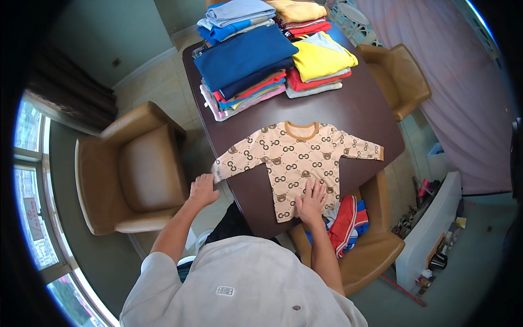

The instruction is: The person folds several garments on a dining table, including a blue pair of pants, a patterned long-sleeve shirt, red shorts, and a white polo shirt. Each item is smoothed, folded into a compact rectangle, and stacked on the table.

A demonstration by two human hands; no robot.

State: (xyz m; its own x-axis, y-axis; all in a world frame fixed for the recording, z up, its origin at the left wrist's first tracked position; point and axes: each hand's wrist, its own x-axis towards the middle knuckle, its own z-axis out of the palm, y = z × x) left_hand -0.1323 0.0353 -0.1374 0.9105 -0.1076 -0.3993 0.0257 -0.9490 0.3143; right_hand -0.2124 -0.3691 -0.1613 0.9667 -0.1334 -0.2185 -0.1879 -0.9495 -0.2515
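Both hands rest on a beige patterned long-sleeved shirt (pixel 297 163) spread flat, front up, on the dark table (pixel 365 109); the left hand (pixel 202 189) grips the cuff of one sleeve at the table's edge — its fingers curled, fingertips hidden; the right hand (pixel 311 200) lies open, fingers spread, pressing the hem; folded stacks of clothes (pixel 261 54) sit beyond, their far end cut off; more garments (pixel 346 220) lie bunched on a chair, partly hidden.
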